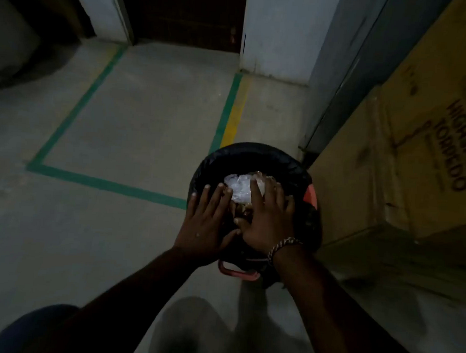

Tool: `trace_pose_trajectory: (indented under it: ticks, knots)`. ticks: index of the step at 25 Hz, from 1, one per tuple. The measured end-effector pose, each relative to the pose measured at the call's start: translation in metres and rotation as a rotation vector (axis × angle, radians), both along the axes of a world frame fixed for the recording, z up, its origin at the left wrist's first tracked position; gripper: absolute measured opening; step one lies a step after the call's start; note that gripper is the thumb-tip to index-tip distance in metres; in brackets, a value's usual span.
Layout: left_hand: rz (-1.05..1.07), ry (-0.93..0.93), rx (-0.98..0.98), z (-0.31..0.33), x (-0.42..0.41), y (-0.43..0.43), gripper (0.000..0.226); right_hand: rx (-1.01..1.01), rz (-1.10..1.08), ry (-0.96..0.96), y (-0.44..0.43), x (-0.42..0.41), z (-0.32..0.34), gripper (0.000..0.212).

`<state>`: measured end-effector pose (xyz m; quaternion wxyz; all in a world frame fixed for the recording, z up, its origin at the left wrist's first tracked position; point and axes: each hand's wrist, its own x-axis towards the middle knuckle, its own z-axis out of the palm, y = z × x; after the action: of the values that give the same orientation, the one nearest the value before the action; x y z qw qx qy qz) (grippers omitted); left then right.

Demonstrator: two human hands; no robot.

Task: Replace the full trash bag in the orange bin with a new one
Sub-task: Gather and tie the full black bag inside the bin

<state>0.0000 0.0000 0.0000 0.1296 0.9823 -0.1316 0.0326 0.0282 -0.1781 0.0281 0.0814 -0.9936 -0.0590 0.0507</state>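
- The orange bin [311, 194] stands on the concrete floor [137, 121], just beside a big cardboard box [396, 164] on its right.
- A black trash bag [251, 156] lines the bin. Its edge is folded over the rim, so only 2 slivers of orange show, 1 at the right and 1 at the near side.
- The bag is full, with crumpled clear plastic [238, 187] lying about level with the rim.
- The left hand [207, 221] lies flat over the near-left part of the bag's mouth, fingers [205, 199] straight and slightly spread, gripping nothing.
- The right hand [268, 219] rests flat on the rubbish beside it, fingers straight, tips on the clear plastic, holding nothing.
- The 2 thumbs nearly meet over the middle of the bin.
- A braided bracelet [285, 245] circles the right wrist.
- Green tape [103, 183] marks out a rectangle on the floor to the left of the bin, with a yellow stripe [234, 116] along its right edge.
- A dark door [187, 12] stands at the far end of the dim room.
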Motion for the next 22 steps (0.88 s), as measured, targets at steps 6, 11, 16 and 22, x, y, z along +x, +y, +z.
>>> trace_pose_trajectory:
  ticks: [6,11,16,22]
  knots:
    - [-0.102,-0.089,0.011,-0.057,-0.013,-0.004,0.088,0.044,0.003,-0.061,-0.012,-0.011,-0.063,0.097]
    - [-0.419,-0.136,-0.018,-0.056,-0.008,0.016,0.092,0.193,0.322,-0.091,-0.03,-0.029,-0.061,0.063]
    - [-0.521,-0.223,0.008,-0.054,0.019,0.017,0.064,0.203,0.542,-0.118,-0.048,-0.029,-0.067,0.06]
    - [-0.286,-0.295,-0.052,-0.028,0.048,-0.014,0.066,0.17,0.396,-0.395,-0.054,0.003,-0.052,0.054]
